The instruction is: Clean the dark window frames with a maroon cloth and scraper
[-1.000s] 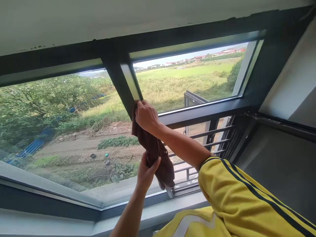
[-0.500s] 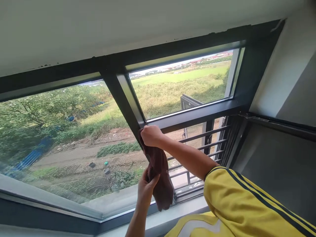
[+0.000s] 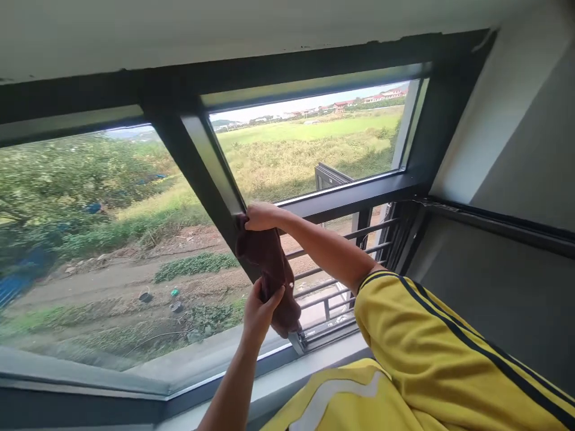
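Hands (image 3: 264, 216) on cloth (image 3: 266, 251), right higher

We are wearing a yellow shirt (image 3: 386, 410) with a short, creased right sleeve (image 3: 399, 326). Two stripes (image 3: 449, 323), probably navy, are running along it from a dark-edged cuff (image 3: 371, 278); a pale angular band (image 3: 353, 388) is crossing the front. Our left hand (image 3: 259, 314) and right hand (image 3: 262, 216) are showing bare.

A room in a building in rural surroundings is indicated by the dark window frame (image 3: 191, 164), barred below by metal railings (image 3: 326, 308), with a pale sill (image 3: 314, 363). Outside, planted beds (image 3: 197, 266), a green field (image 3: 305, 134) and distant red-roofed buildings (image 3: 386, 96) are seen. Whether it is lived in cannot be told.
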`<action>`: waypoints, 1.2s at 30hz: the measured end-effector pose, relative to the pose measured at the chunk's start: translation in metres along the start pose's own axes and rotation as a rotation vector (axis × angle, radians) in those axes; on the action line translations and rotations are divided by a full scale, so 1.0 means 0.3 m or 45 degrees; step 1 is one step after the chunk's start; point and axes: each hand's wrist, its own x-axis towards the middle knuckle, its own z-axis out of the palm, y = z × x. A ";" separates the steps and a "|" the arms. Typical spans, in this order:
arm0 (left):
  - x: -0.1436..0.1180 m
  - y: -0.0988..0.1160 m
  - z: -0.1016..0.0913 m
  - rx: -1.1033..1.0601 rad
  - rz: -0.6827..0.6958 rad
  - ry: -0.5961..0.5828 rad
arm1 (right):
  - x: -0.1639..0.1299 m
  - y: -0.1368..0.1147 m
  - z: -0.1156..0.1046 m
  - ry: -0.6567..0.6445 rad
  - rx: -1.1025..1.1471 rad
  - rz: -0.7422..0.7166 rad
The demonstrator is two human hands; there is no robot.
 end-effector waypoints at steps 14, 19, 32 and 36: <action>-0.207 -0.366 -0.179 -0.561 -0.387 0.410 | -0.091 0.008 0.699 -0.330 0.817 0.063; -0.419 -0.391 -0.363 -0.772 -0.232 0.736 | -0.089 -0.097 1.032 -0.865 1.475 0.245; -1.043 -0.532 -0.534 -0.512 0.245 1.914 | -0.514 -0.401 1.699 -1.581 0.052 -0.545; -1.132 -0.613 -0.466 -0.538 -0.087 2.135 | -0.542 -0.407 1.799 -1.441 -0.163 -0.655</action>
